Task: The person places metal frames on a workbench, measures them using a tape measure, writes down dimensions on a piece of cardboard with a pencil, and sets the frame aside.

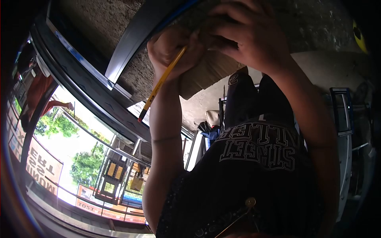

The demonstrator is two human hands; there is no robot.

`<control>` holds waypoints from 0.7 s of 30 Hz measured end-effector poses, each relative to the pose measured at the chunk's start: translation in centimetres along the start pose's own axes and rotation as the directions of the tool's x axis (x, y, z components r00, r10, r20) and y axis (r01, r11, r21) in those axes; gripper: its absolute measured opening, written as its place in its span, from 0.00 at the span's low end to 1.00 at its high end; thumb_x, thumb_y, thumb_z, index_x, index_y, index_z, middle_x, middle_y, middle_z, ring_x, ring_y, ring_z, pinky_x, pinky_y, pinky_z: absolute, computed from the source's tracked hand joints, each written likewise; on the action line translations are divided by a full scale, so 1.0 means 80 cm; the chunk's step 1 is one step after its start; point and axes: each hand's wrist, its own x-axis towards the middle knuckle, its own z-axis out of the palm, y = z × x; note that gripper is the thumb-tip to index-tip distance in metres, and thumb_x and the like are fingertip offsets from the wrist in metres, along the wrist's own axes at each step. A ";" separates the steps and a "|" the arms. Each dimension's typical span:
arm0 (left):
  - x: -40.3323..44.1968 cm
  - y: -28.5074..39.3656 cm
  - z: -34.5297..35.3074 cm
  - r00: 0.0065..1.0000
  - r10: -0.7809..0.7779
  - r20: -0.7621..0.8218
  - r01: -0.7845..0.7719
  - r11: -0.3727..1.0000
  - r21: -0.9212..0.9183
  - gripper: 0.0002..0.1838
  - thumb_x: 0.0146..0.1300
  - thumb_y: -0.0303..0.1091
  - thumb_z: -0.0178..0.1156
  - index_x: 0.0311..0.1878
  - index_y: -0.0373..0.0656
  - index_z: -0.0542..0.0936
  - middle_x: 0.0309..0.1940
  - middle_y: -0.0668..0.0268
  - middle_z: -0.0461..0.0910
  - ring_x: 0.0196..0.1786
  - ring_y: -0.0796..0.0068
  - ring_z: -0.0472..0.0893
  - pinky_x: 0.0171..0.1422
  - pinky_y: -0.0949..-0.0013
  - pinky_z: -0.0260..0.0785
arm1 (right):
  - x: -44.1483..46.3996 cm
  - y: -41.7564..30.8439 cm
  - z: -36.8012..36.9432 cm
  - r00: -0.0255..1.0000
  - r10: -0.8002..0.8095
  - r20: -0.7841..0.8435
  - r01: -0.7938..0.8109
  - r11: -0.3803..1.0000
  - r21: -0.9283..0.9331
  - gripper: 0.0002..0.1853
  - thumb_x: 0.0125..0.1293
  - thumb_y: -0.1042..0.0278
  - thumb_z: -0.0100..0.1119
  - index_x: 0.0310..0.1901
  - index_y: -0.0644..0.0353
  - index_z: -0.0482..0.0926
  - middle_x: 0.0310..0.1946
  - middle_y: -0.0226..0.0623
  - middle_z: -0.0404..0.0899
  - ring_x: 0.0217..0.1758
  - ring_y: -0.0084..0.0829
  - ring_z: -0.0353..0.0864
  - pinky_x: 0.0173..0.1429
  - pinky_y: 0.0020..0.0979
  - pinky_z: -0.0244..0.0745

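Observation:
My left hand point(172, 49) is closed near the top of the view. A yellow pencil point(162, 81) with a dark, red-tipped end slants down and left out of its fingers. Right beside it, my right hand point(252, 39) has its fingers bent inward toward the left hand. Whatever lies between its fingertips is in shadow and I cannot make it out. Behind both hands shows a brown, flat piece like cardboard point(208, 75). A dark profile with a blue edge point(133, 47) runs up close to the left hand.
Long dark frame bars point(85, 77) cross the left side. Beyond them are a person in an orange top point(37, 93), a sign point(43, 166) and metal racks point(115, 174). A framed panel point(342, 111) stands at the right, with a rough concrete floor point(133, 81) below.

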 end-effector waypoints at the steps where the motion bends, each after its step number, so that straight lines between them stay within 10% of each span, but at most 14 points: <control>1: 0.000 0.001 0.000 1.000 -0.003 0.005 0.003 1.000 -0.003 0.14 0.47 0.20 0.72 0.21 0.42 0.73 0.20 0.64 0.76 0.21 0.75 0.76 0.26 0.74 0.69 | 0.000 -0.001 -0.001 1.000 0.013 0.004 -0.013 1.000 0.019 0.09 0.48 0.57 0.73 0.31 0.47 0.84 0.47 0.22 0.78 0.59 0.31 0.71 0.63 0.42 0.61; 21: 0.001 0.001 0.000 1.000 -0.004 0.010 0.004 1.000 0.007 0.14 0.47 0.20 0.72 0.23 0.43 0.73 0.20 0.65 0.77 0.21 0.76 0.77 0.26 0.74 0.69 | 0.001 -0.003 -0.005 0.997 0.046 0.062 -0.048 0.998 0.039 0.11 0.49 0.56 0.73 0.33 0.48 0.85 0.49 0.23 0.78 0.61 0.31 0.70 0.65 0.42 0.60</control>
